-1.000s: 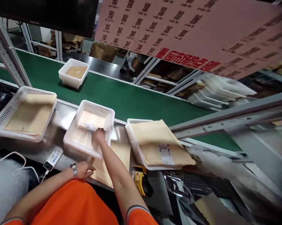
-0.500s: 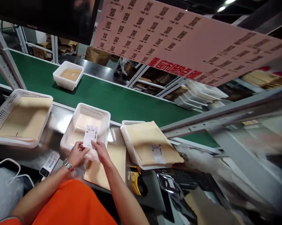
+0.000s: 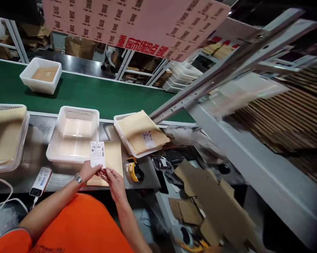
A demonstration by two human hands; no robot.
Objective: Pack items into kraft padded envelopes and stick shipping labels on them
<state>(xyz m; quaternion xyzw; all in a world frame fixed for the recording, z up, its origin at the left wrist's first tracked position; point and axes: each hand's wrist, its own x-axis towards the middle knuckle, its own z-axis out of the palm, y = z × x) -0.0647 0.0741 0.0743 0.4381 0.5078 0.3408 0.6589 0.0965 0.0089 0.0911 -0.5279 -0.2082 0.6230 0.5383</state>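
Head view: a white rectangular barcode label [image 3: 97, 154] stands upright, pinched at its lower edge between the fingertips [image 3: 101, 172] of the left hand [image 3: 88, 171] and the right hand [image 3: 115, 184], above a tan kraft envelope [image 3: 113, 160] and just beside a white perforated plastic basket [image 3: 68, 158]. Step in hand: label handling, both grips pressed closed on it. The next move calls for a steady pinch, the label kept flat and uncreased.

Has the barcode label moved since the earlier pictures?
Yes: the barcode label has moved toward the person, from over the white basket to its front rim.
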